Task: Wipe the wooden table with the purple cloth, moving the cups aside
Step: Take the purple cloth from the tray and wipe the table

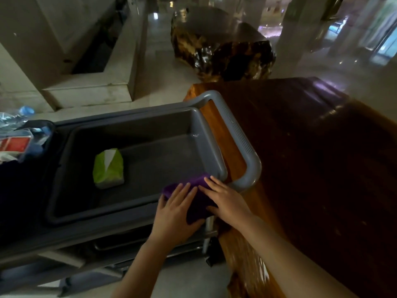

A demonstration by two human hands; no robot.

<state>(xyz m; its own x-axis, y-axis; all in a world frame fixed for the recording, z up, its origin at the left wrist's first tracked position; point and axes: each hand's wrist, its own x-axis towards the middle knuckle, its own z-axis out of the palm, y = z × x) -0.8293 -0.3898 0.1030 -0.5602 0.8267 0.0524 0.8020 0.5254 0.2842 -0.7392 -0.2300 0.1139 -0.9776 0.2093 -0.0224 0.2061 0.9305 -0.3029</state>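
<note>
The purple cloth (198, 201), folded, lies on the near right corner of a grey cart tray (133, 130). Both hands rest on it. My left hand (176, 214) presses flat on its left part with fingers spread. My right hand (225, 201) lies on its right part, fingers pointing left. The dark wooden table (311, 158) with an orange-brown edge stands right of the cart. No cups are in view.
The grey cart handle (242, 138) reaches over the table's left edge. A green and white packet (108, 168) lies in the tray. Plastic bottles and wrappers (17, 134) sit at the cart's left end. A dark polished wood stump (221, 46) stands beyond the table.
</note>
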